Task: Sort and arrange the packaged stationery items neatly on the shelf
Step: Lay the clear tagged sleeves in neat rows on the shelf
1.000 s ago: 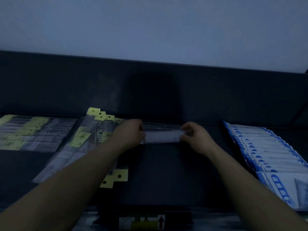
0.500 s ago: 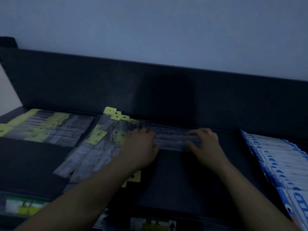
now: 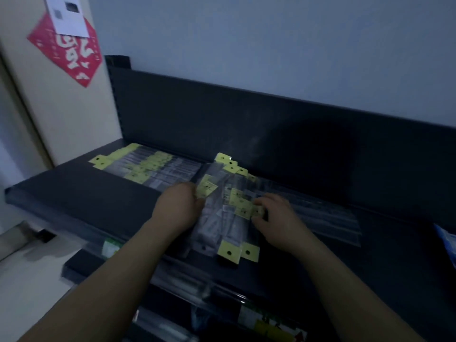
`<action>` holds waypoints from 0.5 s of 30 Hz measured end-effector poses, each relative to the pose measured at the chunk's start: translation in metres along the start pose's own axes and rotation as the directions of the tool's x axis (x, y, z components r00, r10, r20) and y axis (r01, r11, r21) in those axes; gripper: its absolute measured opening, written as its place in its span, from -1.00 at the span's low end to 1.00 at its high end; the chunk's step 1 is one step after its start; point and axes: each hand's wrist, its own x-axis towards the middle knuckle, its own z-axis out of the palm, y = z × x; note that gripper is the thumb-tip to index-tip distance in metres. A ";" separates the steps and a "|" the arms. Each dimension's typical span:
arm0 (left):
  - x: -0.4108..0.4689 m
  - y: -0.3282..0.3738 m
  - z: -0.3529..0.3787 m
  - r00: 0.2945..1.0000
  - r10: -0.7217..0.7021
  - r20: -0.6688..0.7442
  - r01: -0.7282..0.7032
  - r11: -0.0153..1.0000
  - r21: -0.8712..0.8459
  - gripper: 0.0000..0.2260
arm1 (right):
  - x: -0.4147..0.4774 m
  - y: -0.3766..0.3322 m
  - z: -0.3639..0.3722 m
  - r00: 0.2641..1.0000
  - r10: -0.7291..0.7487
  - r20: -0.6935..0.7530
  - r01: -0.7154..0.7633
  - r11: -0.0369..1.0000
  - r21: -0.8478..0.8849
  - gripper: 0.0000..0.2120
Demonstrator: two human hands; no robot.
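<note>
A loose pile of clear packets with yellow header tags [image 3: 222,215] lies across the middle of the dark shelf [image 3: 98,201]. My left hand [image 3: 176,206] presses on the pile's left side, fingers curled over a yellow tag. My right hand [image 3: 276,218] grips the pile's right side at another yellow tag. A neat row of the same yellow-tagged packets [image 3: 148,166] lies flat at the back left. Long clear packets [image 3: 315,215] lie flat on the shelf right of my right hand.
The shelf's dark back panel [image 3: 246,124] rises behind the packets. Blue-and-white packets [image 3: 447,243] show at the right edge. A lower shelf [image 3: 197,292] with more packaged goods sits under my arms. A red paper decoration [image 3: 69,53] hangs on the left wall.
Both hands left the long clear packet flat on the shelf and shifted left onto the yellow-tagged pile. The view swung left, showing the shelf's left end and wall.
</note>
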 end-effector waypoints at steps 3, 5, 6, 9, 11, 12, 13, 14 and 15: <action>0.002 -0.002 -0.007 0.999 -0.045 0.026 0.046 0.998 -0.040 -0.74 | 0.005 -0.010 0.011 0.999 -0.037 0.000 0.037 0.999 0.027 -0.65; 0.004 -0.005 -0.011 0.996 -0.063 0.061 0.066 0.997 -0.041 -0.72 | 0.006 -0.013 0.017 0.998 -0.047 -0.033 0.049 0.997 0.065 -0.74; 0.005 -0.007 -0.013 0.994 -0.071 0.083 0.076 0.996 -0.052 -0.72 | 0.005 -0.013 0.019 0.998 -0.040 -0.054 0.044 0.995 0.086 -0.76; 0.005 -0.014 -0.019 0.993 -0.098 0.073 0.107 0.986 -0.131 -0.86 | 0.005 -0.007 0.022 0.992 -0.014 -0.126 0.032 0.989 0.146 -0.79; 0.004 -0.016 -0.023 0.996 -0.091 0.002 0.090 0.983 -0.159 -0.80 | 0.005 -0.002 0.021 0.987 0.025 -0.156 -0.004 0.991 0.133 -0.77; 0.002 -0.017 -0.024 0.996 -0.082 -0.037 0.074 0.980 -0.184 -0.76 | 0.005 -0.001 0.021 0.986 0.051 -0.157 -0.033 0.993 0.113 -0.71; -0.001 -0.016 -0.027 0.994 -0.073 -0.075 0.055 0.973 -0.226 -0.75 | 0.005 -0.001 0.022 0.986 0.078 -0.145 -0.065 0.994 0.087 -0.61; -0.004 -0.016 -0.029 0.993 -0.078 -0.087 0.050 0.957 -0.285 -0.75 | 0.004 -0.004 0.023 0.987 0.106 -0.120 -0.100 0.993 0.057 -0.49; -0.008 -0.014 -0.030 0.994 -0.077 -0.082 0.045 0.941 -0.335 -0.76 | 0.003 -0.008 0.024 0.987 0.126 -0.100 -0.124 0.992 0.024 -0.36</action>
